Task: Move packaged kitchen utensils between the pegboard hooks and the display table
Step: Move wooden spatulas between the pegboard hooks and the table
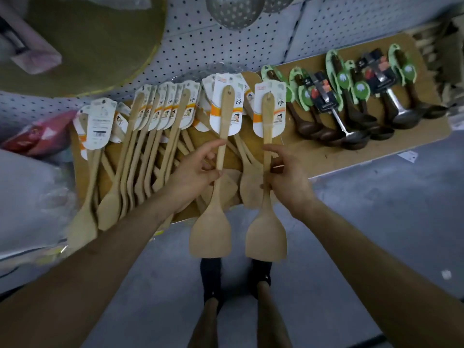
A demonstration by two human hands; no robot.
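My left hand grips the handle of a wooden spatula with a white and orange card at its top. My right hand grips a second, matching wooden spatula. Both spatulas are held upright side by side, blades down, above the front edge of the wooden display table. Several more carded wooden spatulas lie in a pile on the table's left part. The white pegboard rises behind the table.
Dark ladles with green cards and a steel ladle lie on the table's right part. A metal colander and a round woven tray hang on the pegboard. Plastic-wrapped goods sit at the left. Grey floor lies below.
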